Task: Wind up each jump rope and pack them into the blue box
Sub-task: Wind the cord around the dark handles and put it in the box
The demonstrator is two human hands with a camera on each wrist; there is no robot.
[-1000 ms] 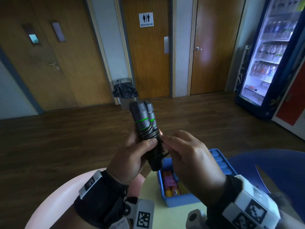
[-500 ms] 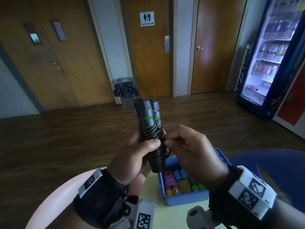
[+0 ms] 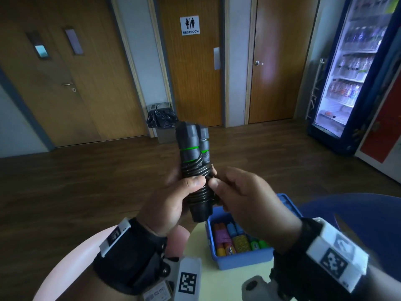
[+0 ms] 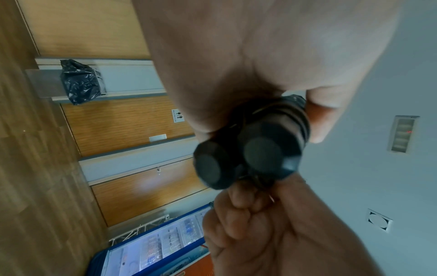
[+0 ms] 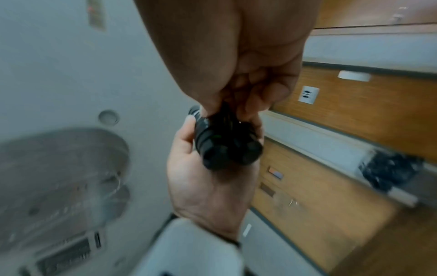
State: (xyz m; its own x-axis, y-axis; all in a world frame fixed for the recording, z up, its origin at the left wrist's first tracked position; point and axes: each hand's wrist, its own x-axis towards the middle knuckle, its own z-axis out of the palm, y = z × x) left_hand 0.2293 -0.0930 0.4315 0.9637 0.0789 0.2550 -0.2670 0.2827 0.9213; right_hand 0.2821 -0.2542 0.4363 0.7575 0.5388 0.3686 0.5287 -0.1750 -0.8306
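Note:
I hold a black jump rope point(image 3: 194, 161) upright at chest height; its two handles with green rings lie side by side and its cord is coiled round them. My left hand point(image 3: 173, 203) grips the lower part of the bundle, thumb across the coils. My right hand point(image 3: 240, 192) pinches the cord at the right side of the coils. The handle ends point(image 4: 248, 158) fill the left wrist view, and the bundle point(image 5: 224, 145) shows blurred in the right wrist view. Below my hands the blue box point(image 3: 243, 259) sits on the table with several wound colourful ropes point(image 3: 234, 240) inside.
The box rests on a pale yellow table point(image 3: 217, 283), with a pink chair point(image 3: 71, 263) at the left and a blue chair point(image 3: 358, 216) at the right. Beyond are dark wood floor, a bin point(image 3: 161, 118) by the restroom door and a lit drinks fridge point(image 3: 351, 68).
The bundle and both hands rose slightly. My right hand shifted left and up along the coils, uncovering more of the blue box and the ropes in it.

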